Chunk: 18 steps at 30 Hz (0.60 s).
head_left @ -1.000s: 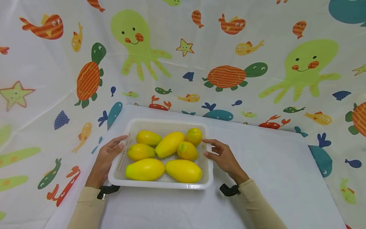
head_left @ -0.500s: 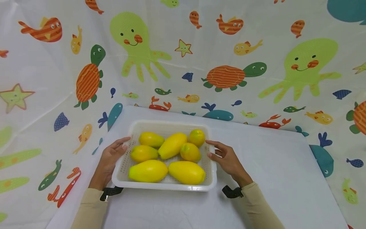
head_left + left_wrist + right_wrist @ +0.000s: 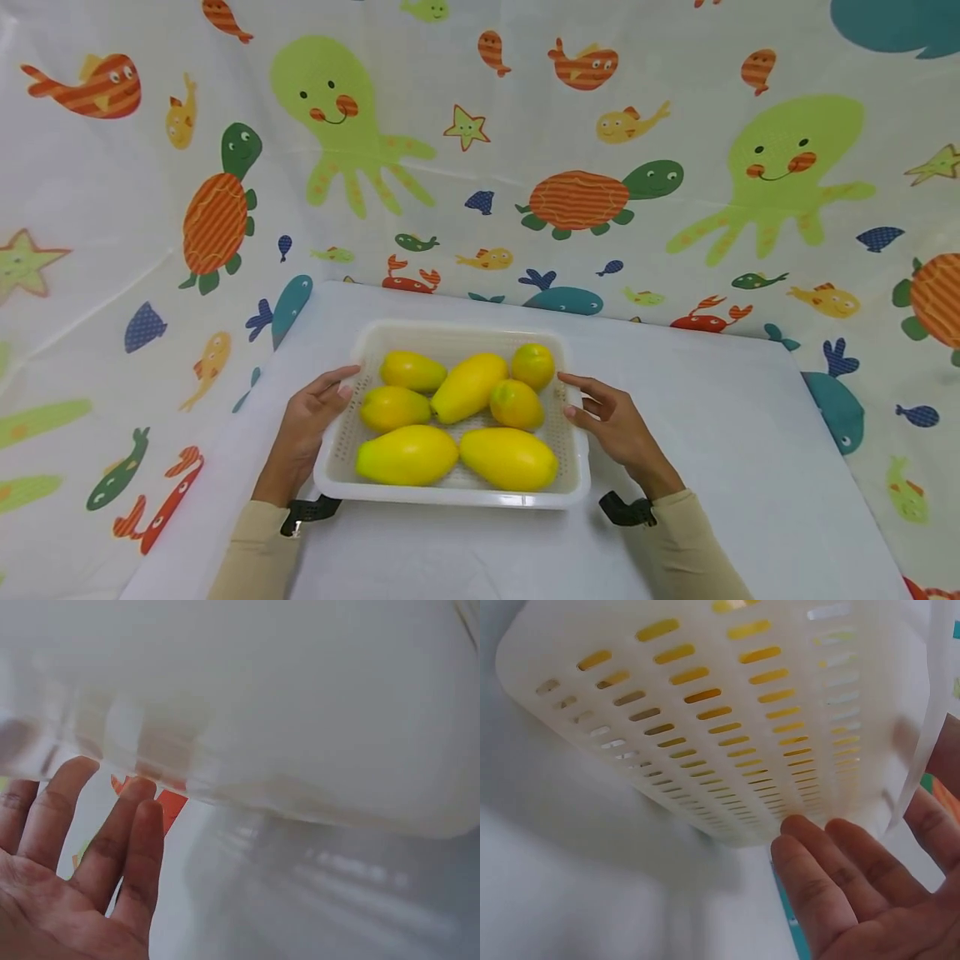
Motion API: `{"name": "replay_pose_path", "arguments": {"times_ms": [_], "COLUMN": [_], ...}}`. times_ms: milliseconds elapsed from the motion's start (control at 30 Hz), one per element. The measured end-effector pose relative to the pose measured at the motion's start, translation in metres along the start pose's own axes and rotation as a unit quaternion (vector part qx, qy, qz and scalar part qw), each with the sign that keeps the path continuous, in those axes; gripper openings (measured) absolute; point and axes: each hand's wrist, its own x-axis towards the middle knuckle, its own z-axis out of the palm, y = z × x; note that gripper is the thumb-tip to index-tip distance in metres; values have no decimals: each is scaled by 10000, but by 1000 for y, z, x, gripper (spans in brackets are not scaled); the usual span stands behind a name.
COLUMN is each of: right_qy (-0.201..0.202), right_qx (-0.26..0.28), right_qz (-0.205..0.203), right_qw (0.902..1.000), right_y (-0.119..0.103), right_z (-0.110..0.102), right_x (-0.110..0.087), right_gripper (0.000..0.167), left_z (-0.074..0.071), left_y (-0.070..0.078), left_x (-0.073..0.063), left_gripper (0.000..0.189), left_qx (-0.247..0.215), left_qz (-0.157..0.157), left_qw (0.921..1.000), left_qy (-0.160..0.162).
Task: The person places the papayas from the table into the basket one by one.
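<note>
A white plastic basket (image 3: 450, 497) with slotted walls is held above the table by both hands. Several yellow fruits lie in it: long, smooth ones like the papaya-shaped fruit (image 3: 408, 456) in front, and rounder ones like the yellow fruit (image 3: 533, 367) at the back right. My left hand (image 3: 311, 421) grips the left side, its fingers at the basket's underside in the left wrist view. My right hand (image 3: 622, 429) holds the opposite side, thumb and forefinger at the rim. In the right wrist view its other fingertips (image 3: 799, 829) support the slotted underside (image 3: 555, 645), where yellow shows through.
A white-covered table (image 3: 705, 467) lies beneath and extends to the right. Behind and at the left hangs a white curtain (image 3: 420, 75) printed with sea animals. A black strap (image 3: 311, 512) is on the left wrist, another strap (image 3: 628, 510) on the right.
Both hands have carried the basket rightward and slightly nearer. The fruits keep their places in it. The whole background has shifted a little left with the head's movement.
</note>
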Motion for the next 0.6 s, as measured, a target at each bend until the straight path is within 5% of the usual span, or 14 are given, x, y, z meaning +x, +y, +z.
{"name": "replay_pose_path", "arguments": {"times_ms": [600], "right_qy": [277], "right_qx": [219], "right_qz": [-22], "right_qw": [9994], "right_y": [17], "right_z": [-31], "right_x": [-26], "right_gripper": [53], "left_z": [43], "left_y": [1], "left_x": [3], "left_gripper": [50], "left_qx": [-121], "left_qz": [288], "left_qw": [9993], "left_qy": [-196]}}
